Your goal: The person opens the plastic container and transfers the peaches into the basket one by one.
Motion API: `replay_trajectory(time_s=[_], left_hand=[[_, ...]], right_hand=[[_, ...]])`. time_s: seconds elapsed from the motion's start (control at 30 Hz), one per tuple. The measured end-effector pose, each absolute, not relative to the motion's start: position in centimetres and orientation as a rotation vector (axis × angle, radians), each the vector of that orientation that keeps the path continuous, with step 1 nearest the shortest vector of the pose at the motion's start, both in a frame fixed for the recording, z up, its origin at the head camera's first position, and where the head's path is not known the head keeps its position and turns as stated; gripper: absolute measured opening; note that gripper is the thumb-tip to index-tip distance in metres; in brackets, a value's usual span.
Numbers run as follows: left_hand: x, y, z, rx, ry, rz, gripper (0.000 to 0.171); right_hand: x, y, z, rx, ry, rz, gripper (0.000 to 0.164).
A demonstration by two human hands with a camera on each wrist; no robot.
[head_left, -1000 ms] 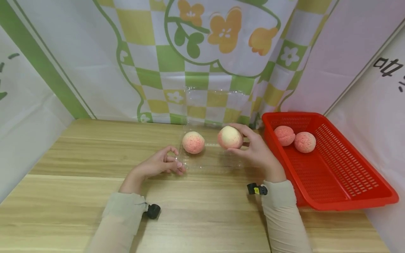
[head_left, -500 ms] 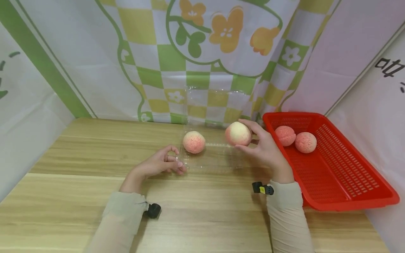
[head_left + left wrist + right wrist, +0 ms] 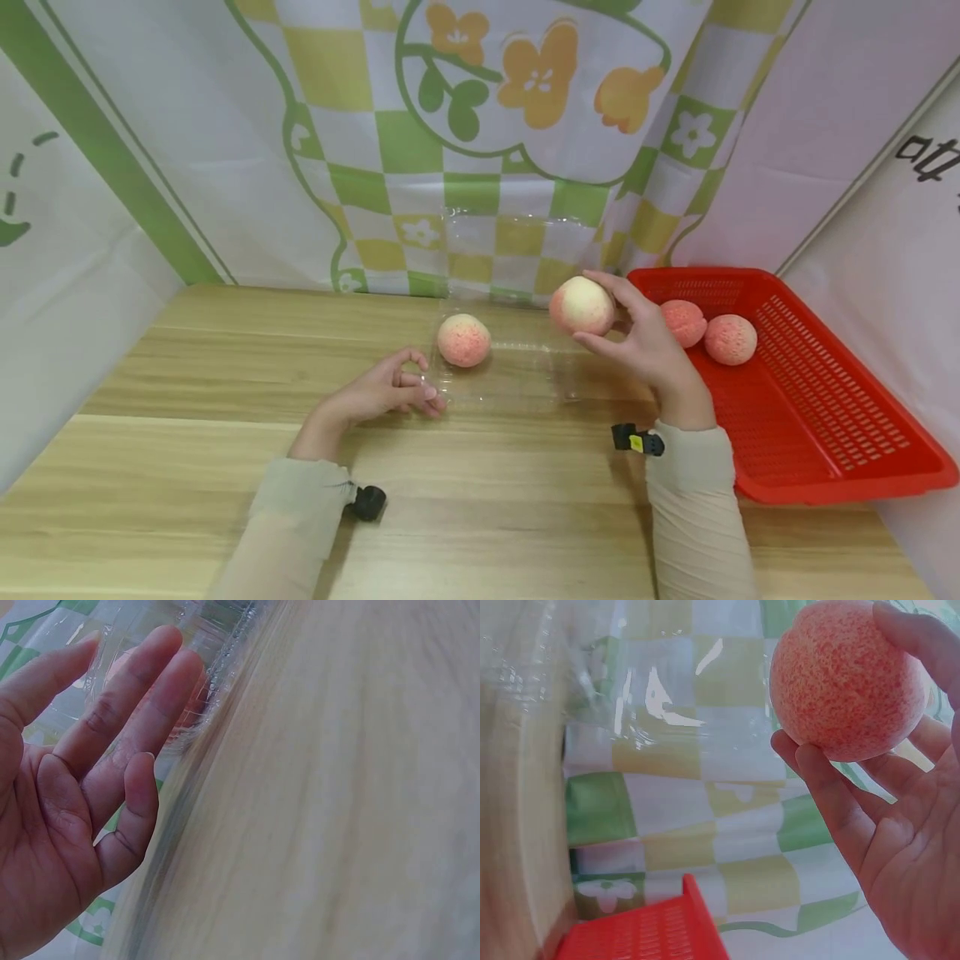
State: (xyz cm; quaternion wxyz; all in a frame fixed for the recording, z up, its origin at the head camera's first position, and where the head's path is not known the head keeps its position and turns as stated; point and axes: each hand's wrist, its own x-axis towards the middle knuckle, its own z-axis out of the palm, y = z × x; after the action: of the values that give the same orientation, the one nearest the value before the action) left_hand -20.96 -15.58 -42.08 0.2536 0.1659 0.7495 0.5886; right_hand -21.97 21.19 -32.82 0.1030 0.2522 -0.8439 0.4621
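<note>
My right hand (image 3: 637, 346) grips a pink-and-cream toy peach (image 3: 582, 306) between thumb and fingers, raised over the right side of a clear plastic clamshell box (image 3: 506, 398). In the right wrist view the peach (image 3: 847, 679) shows its speckled pink side, with the fingertips round it. Another peach (image 3: 463, 340) sits in the left part of the box, whose see-through lid (image 3: 517, 237) stands up at the back. Beside the box's front left corner is my left hand (image 3: 381, 389), its fingers loosely bent and holding nothing. The left wrist view shows its palm (image 3: 45, 847).
A red plastic basket (image 3: 840, 367) stands on the right, close to my right forearm. Two peaches lie at its far left end: one pink (image 3: 683, 322), one paler (image 3: 731, 339). A checked curtain (image 3: 412, 142) hangs behind the wooden table (image 3: 487, 517).
My right hand has carried the peach to the right and farther back, from over the middle of the box toward the basket side. The left hand has stayed at the box's corner.
</note>
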Motion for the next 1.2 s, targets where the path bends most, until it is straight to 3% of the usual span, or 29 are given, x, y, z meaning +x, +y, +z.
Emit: replay_trajectory(time_s=[0.73, 1.2], left_hand=[[-20.9, -15.9, -42.3, 0.469, 2.043, 1.597, 0.042], [-21.1, -15.6, -42.5, 0.49, 2.032, 1.6, 0.043]], right_hand=[[-21.4, 23.3, -27.3, 0.652, -2.5, 1.13, 0.073], [-21.4, 27.7, -25.7, 0.567, -2.55, 1.113, 0.076]])
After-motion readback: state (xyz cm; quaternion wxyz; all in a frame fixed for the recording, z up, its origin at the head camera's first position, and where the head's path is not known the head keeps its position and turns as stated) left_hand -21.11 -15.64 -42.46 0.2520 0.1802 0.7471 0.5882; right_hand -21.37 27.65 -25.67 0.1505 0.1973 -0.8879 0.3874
